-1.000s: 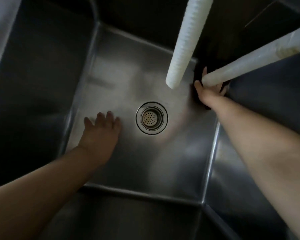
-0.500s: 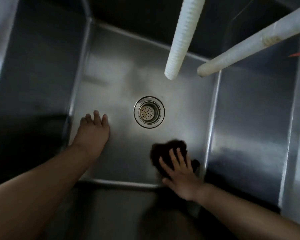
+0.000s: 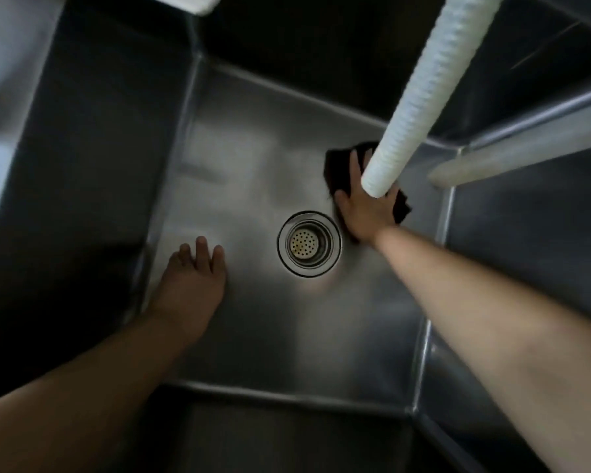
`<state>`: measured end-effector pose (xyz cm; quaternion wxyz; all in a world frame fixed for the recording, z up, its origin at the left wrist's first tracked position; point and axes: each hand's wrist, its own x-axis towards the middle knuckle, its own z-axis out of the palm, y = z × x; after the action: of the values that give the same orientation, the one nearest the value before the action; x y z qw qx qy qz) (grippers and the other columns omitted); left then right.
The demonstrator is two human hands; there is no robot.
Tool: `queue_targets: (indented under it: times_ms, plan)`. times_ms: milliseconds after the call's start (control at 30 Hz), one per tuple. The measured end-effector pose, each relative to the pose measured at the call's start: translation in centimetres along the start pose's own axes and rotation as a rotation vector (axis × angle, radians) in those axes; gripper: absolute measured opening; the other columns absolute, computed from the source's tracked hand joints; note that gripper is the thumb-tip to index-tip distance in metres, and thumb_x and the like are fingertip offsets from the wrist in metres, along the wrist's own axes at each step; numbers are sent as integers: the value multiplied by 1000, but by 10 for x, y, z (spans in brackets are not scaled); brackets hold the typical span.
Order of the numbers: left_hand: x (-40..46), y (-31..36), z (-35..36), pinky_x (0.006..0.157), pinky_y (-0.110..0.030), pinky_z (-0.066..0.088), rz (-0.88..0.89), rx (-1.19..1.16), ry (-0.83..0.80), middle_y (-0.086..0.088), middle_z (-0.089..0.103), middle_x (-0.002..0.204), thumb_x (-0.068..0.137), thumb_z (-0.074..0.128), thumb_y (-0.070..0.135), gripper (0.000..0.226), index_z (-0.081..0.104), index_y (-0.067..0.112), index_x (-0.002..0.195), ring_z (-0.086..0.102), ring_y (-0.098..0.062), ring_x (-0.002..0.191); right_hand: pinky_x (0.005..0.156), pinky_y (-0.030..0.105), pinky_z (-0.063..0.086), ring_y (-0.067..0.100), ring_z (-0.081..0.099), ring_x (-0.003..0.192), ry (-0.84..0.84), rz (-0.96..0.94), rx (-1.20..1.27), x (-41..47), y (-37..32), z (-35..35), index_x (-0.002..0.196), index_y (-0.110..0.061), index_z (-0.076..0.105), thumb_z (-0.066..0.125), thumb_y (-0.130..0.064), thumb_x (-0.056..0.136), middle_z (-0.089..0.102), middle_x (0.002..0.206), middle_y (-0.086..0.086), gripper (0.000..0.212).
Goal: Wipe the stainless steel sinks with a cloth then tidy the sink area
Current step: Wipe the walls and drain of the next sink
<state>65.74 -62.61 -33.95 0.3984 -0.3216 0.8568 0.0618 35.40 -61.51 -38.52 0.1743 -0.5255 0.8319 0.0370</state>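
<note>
I look straight down into a deep stainless steel sink [image 3: 253, 336] with a round strainer drain [image 3: 308, 243] in its floor. My right hand [image 3: 364, 206] lies flat, fingers spread, pressing a dark cloth [image 3: 336, 169] against the sink floor just beyond and right of the drain. A white hose hides part of the fingers. My left hand [image 3: 193, 278] rests flat on the sink floor left of the drain, fingers straight, holding nothing.
A white corrugated hose [image 3: 420, 93] hangs down from the top right, ending above my right hand. A second pale tube [image 3: 512, 155] juts in from the right. Steel walls rise on all sides; a neighbouring basin wall [image 3: 526, 233] stands at the right.
My right hand has swept the cloth from the near right corner of the sink floor up to the far side beside the drain. My left hand stays planted in place.
</note>
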Motion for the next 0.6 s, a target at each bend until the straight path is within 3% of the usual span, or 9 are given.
queue_targets:
  times_ms: [167,333,433,533,600]
  plan:
    - [3,1,2,112,-49,22,-6,-10,8,-37,-2,150,96,43,18,73,-7,-2,146,20,-50,137,114,54,-4,35,-8,143,15,-16,-128,57,9,-19,150,-23,-1,31,-42,97,-6,158,12,65]
    - [0,1,0,112,-49,23,-2,3,-1,-36,-2,151,96,45,19,75,-6,-1,147,20,-50,138,112,54,-1,28,-10,144,-11,-56,-50,10,12,-4,150,-29,-1,31,-41,97,-7,159,7,63]
    - [-1,-2,-1,112,-47,23,-3,-11,-12,-34,-2,152,94,48,22,79,-6,1,148,19,-48,139,112,53,3,31,-1,144,-57,-109,-129,-57,9,16,150,-26,6,33,-44,93,4,158,12,66]
    - [-4,-5,-2,112,-44,23,5,-49,-16,-31,-2,153,89,57,31,90,-5,4,148,19,-45,140,106,61,22,42,24,138,-109,-234,-210,-135,1,37,146,-19,29,41,-45,83,29,150,21,69]
    - [-9,-7,-3,112,-43,22,8,-65,-18,-29,-2,154,87,60,36,94,-5,6,149,18,-44,140,99,65,31,44,34,133,-181,-343,-262,-181,-2,48,143,-20,33,48,-45,78,40,144,21,71]
